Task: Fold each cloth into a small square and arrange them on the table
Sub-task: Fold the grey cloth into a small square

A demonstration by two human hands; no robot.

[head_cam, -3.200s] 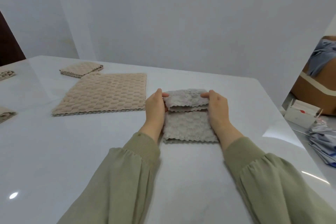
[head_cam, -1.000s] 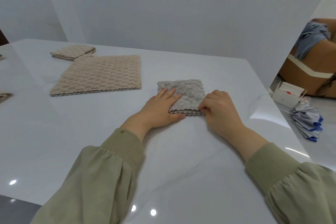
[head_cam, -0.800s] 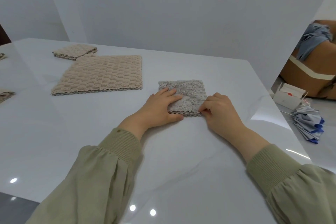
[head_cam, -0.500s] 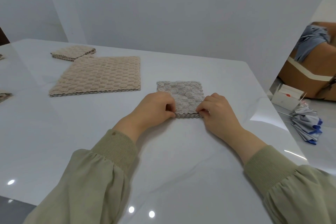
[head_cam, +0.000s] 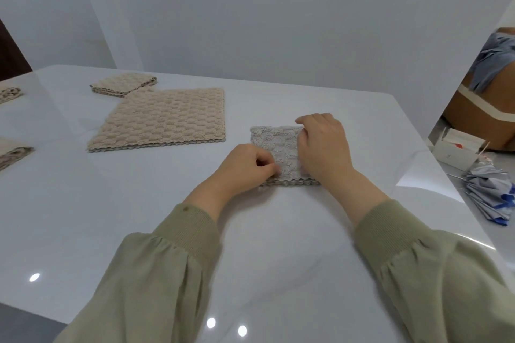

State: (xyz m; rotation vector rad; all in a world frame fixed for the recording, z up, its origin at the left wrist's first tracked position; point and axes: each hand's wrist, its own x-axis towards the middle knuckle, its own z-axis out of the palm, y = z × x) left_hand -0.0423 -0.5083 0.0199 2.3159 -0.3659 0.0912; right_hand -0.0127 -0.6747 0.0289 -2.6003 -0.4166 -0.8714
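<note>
Right hand [head_cam: 323,147] now atop cloth [head_cam: 274,145] (folded)

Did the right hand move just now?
Yes. The right hand slid forward, from the near corner of the grey cloth onto its right side.

grey cloth [head_cam: 274,145]: pale grey, raised bubble texture, wavy stitched edge. large cloth [head_cam: 164,120]: beige, honeycomb bumps in even rows. small folded cloth [head_cam: 122,83]: same beige, same bumps. left-edge cloths [head_cam: 12,152]: beige, pattern too small to read. table [head_cam: 83,203]: glossy white, faint grey veining. sleeves [head_cam: 156,281]: olive green, ribbed cuffs. cardboard box [head_cam: 479,111]: brown with a cream band. small box [head_cam: 457,150]: white, red mark. umbrella [head_cam: 490,195]: grey-white, blue patches.
</note>
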